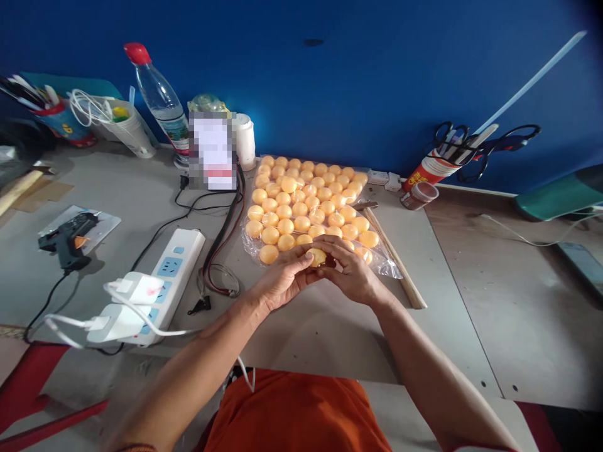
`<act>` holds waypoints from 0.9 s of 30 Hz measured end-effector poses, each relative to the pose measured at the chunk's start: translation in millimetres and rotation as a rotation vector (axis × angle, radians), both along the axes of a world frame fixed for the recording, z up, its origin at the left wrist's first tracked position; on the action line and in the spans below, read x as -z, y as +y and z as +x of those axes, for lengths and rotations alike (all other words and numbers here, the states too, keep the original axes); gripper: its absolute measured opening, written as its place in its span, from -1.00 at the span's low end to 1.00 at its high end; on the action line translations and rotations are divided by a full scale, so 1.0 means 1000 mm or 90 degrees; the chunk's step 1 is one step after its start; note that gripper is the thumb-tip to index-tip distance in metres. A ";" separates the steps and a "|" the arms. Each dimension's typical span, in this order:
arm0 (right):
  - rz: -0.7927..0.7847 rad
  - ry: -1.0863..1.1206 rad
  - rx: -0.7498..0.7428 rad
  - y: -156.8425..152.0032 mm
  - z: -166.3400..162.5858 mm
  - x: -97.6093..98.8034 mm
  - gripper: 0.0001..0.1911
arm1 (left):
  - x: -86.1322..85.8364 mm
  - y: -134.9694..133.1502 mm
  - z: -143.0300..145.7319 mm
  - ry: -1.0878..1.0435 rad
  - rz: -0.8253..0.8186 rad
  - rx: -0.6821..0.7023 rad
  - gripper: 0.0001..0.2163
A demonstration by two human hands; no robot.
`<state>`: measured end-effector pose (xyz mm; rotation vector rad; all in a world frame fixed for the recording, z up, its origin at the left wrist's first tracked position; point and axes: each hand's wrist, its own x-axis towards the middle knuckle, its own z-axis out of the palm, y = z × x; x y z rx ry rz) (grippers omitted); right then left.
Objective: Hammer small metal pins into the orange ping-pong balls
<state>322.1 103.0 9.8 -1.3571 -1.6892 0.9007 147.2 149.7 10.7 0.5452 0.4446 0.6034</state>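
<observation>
Just in front of the bagged balls, my left hand [286, 275] and my right hand [351, 271] meet, fingers closed around one small yellow ball [317, 256]. It looks like a table tennis ball, partly covered by my fingers and thumbs. A dark red piece [333, 262] shows beside it, between the fingers of my right hand; its kind is unclear. Behind my hands lies a clear plastic bag [393, 269] with many orange table tennis balls [301, 223] in rows.
A hammer [396, 260] with a wooden handle lies right of the bag. To the left are a white power strip [181, 251] with chargers, cables, a glue gun [70, 238] and a bottle [162, 94]. A cup of tools [428, 169] stands at the back right.
</observation>
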 end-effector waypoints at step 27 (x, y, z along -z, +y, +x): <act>-0.206 -0.502 0.451 0.015 0.109 0.024 -0.58 | -0.002 0.012 -0.008 -0.037 -0.058 -0.075 -0.56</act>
